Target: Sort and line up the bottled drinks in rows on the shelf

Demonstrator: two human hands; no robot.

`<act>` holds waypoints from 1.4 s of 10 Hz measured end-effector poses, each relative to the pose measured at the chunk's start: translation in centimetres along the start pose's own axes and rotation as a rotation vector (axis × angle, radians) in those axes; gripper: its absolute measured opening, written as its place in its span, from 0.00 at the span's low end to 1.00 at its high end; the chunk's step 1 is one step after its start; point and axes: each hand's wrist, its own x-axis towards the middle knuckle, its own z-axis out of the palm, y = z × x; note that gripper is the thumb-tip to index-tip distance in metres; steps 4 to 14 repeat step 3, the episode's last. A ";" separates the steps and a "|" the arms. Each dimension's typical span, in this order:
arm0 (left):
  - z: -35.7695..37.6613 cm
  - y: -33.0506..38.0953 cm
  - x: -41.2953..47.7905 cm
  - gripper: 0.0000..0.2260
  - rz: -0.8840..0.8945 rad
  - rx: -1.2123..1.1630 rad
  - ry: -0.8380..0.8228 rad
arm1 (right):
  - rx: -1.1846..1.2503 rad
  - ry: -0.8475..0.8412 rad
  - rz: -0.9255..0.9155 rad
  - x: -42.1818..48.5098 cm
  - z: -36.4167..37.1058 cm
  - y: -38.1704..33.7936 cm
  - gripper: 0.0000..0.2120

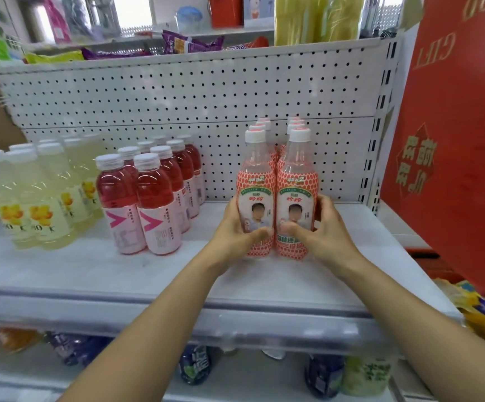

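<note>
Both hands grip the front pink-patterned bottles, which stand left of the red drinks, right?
Wrong side: the head view shows the pink-patterned bottles standing right of the red drinks. The left hand and right hand do grip the front pair.

Bright, even overhead light — soft shadows; wide-angle bend at edges, bottom shelf [235,323] & corners blurry.

Left hand [235,230], right hand [326,235] and forearms [154,323] are bare.
</note>
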 end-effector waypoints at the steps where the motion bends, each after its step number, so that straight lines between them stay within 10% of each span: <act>1: 0.4 0.6 -0.5 0.32 -0.001 0.017 0.010 | -0.039 0.009 0.026 -0.3 0.5 0.2 0.38; 3: 0.4 0.1 -3.3 0.38 0.027 0.399 0.037 | -0.351 0.011 0.087 -2.2 1.7 -0.2 0.52; 14: 0.4 0.1 -3.3 0.38 0.027 0.399 0.037 | -0.351 0.011 0.087 -2.2 1.7 -0.2 0.52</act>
